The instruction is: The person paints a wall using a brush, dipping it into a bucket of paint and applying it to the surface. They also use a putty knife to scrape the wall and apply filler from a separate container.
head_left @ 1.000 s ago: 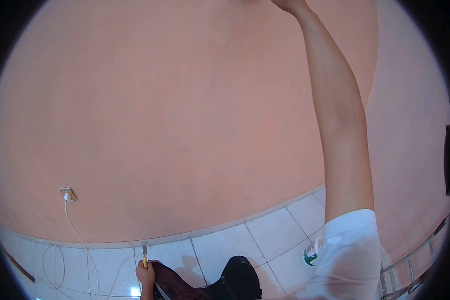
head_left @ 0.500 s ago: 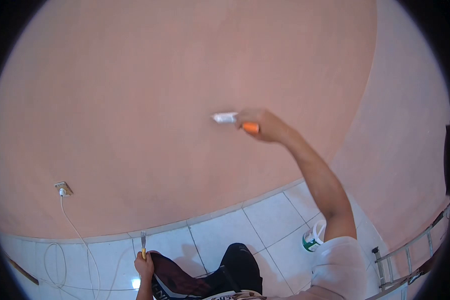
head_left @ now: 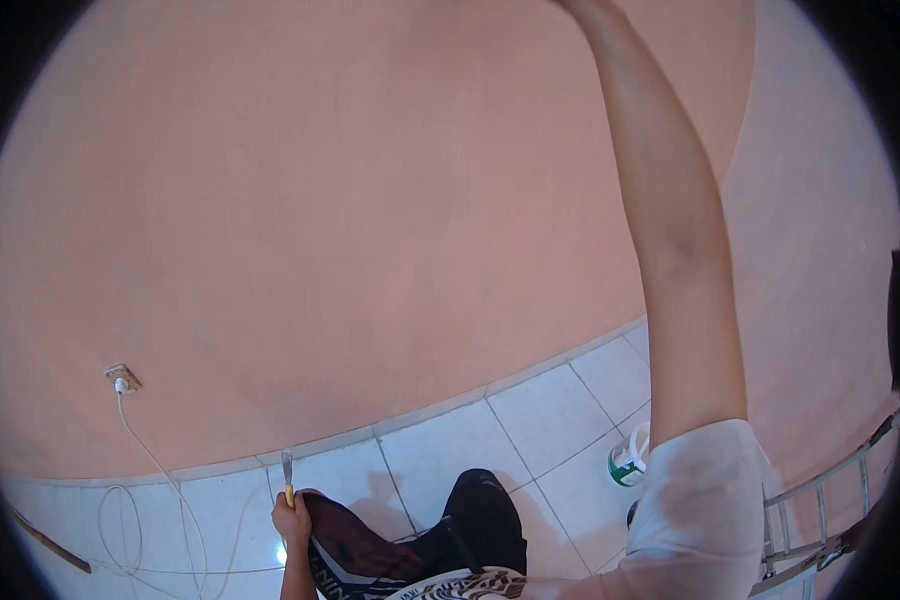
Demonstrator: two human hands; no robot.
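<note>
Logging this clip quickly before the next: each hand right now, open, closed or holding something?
Left hand: closed, holding a yellow-handled scraper.
Right hand: beyond the top edge; cannot be told.

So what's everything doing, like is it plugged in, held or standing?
Plug: pushed into the wall socket.
Cord: hanging, then looped on the floor.
Right arm: raised, fingers out of sight.
Left hand: closed around the scraper.
Scraper: held.
Bucket: on the floor, partly hidden.
Ladder: partly out of view.

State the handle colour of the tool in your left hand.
The handle is yellow, as the head view shows.
</note>
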